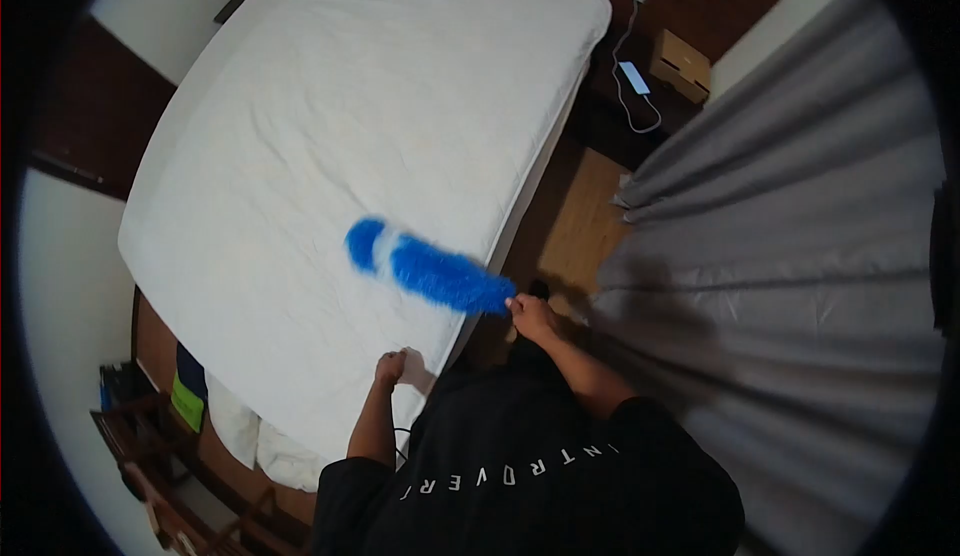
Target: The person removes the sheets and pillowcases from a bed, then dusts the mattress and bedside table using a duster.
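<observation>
A fluffy blue duster (445,274) with a white band near its far end stretches over the near right edge of the bed. My right hand (533,316) is closed round its near end, and the fingers hide the handle. The duster's tip lies over the white sheet (330,106); whether it touches the sheet I cannot tell. My left hand (392,366) is curled into a fist above the bed's near edge, with no object visible in it.
Grey curtains (780,216) hang along the right. A bedside table at the upper right holds a cardboard box (682,64) and a white power strip (633,78) with its cord. Wooden chairs (150,436) and bundled white bedding (285,451) are at lower left.
</observation>
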Available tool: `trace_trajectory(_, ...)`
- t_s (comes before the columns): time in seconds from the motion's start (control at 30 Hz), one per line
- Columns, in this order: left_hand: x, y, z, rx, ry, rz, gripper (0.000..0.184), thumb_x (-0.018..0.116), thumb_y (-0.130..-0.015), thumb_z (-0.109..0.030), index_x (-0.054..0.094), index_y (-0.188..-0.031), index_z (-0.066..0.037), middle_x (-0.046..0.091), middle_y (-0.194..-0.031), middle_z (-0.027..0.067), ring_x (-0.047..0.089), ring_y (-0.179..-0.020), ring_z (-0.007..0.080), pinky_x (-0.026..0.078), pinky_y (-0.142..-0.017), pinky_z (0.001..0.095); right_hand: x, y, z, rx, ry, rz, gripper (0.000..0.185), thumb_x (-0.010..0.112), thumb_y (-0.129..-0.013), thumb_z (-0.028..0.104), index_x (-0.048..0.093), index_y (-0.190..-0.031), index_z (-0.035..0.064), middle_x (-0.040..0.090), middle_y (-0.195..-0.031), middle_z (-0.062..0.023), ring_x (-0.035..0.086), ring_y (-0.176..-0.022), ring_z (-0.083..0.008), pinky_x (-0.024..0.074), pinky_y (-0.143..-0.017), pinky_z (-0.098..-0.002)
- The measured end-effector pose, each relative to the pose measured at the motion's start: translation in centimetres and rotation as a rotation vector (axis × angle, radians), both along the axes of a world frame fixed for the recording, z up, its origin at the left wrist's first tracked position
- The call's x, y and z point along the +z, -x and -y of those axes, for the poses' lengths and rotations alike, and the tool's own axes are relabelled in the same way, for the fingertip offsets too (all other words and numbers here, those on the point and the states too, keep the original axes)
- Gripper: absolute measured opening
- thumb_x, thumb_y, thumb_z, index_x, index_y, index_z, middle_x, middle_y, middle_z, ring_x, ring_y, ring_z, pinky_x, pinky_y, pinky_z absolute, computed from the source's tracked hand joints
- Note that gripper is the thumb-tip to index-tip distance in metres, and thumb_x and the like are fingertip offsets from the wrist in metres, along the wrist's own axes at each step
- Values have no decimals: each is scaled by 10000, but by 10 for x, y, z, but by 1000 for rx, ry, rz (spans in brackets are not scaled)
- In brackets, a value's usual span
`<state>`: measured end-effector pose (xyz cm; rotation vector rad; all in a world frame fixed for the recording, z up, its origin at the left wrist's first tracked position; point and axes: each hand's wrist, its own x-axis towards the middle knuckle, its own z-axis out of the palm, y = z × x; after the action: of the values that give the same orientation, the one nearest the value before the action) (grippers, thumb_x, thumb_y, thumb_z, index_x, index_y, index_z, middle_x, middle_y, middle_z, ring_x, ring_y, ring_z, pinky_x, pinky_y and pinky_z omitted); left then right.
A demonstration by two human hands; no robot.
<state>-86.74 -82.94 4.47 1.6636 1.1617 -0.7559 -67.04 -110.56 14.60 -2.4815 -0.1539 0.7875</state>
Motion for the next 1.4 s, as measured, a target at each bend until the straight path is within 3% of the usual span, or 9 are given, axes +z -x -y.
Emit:
trace_trajectory(0.13, 19, -10, 39, 259, -161, 52, 459, 528, -788, -383, 537, -1012, 17, 594, -906, 135, 565, -824, 247, 447, -712, 344, 21, -64, 10, -73, -105, 128, 326, 446, -841, 341, 541, -801, 32, 565, -768, -214, 531, -766, -401, 410, -655, -438)
trace_trajectory(0.33, 51, -76, 103, 552, 100, 64, 317, 502, -829, -343, 497, -982, -66, 540, -760, 29, 490, -594, 107, 368, -442, 249, 42, -100, 22, 134, -199, 57, 331, 447, -843, 340, 519, -776, 24, 556, -752, -216, 529, -752, -399, 406, -645, -446)
trace_trajectory(0.43, 64, -136, 120, 546, 220, 144, 364, 476, -836, -366, 477, -1073, -90, 557, -930, 52, 534, -724, 156, 449, -583, 322, 22, -109, 47, 228, -137, -14, 331, 478, -824, 358, 541, -807, 34, 575, -784, -196, 540, -778, -384, 418, -676, -443)
trace_trajectory(0.5, 74, -175, 133, 510, 211, 191, 329, 486, -836, -357, 480, -1033, -93, 538, -860, 27, 517, -685, 130, 418, -536, 284, -1, -116, 65, 191, -65, -89, 338, 492, -813, 365, 554, -811, 33, 582, -813, -187, 545, -791, -376, 424, -699, -427)
trace_trajectory(0.57, 78, -219, 142, 466, 182, 282, 266, 506, -837, -340, 485, -952, -101, 499, -720, -22, 483, -605, 78, 357, -444, 209, -9, -137, 80, 79, -109, -78, 349, 485, -817, 365, 545, -773, 24, 577, -809, -189, 541, -767, -380, 417, -687, -425)
trace_trajectory(0.77, 90, -337, 167, 330, 225, 379, 293, 516, -835, -340, 488, -958, -76, 529, -763, -6, 490, -635, 76, 374, -520, 206, 25, -225, 108, -358, -228, 283, 351, 462, -838, 357, 506, -742, 22, 529, -691, -203, 516, -686, -387, 400, -596, -405)
trace_trajectory(0.93, 102, -445, 181, 232, 318, 482, 278, 507, -842, -323, 491, -963, -73, 550, -798, 10, 508, -678, 96, 378, -556, 215, 12, -296, 128, -510, -591, 232, 345, 481, -865, 297, 440, -650, 30, 416, -569, 8, 396, -537, -83, 338, -505, -252)
trace_trajectory(1.37, 124, -607, 203, -47, 417, 534, 301, 478, -846, -360, 497, -994, -98, 552, -887, 15, 515, -766, 107, 375, -645, 245, 8, -428, 195, -1251, -782, 157, 232, 437, -876, 252, 485, -767, 53, 373, -569, 24, 356, -526, -76, 289, -510, -234)
trace_trajectory(1.4, 129, -620, 214, -1, 463, 504, 210, 508, -848, -193, 500, -963, -17, 535, -830, 33, 499, -737, 112, 399, -684, 228, 6, -439, 199, -1324, -767, 190, 232, 435, -875, 250, 488, -773, 49, 385, -573, 19, 370, -530, -84, 300, -516, -238)
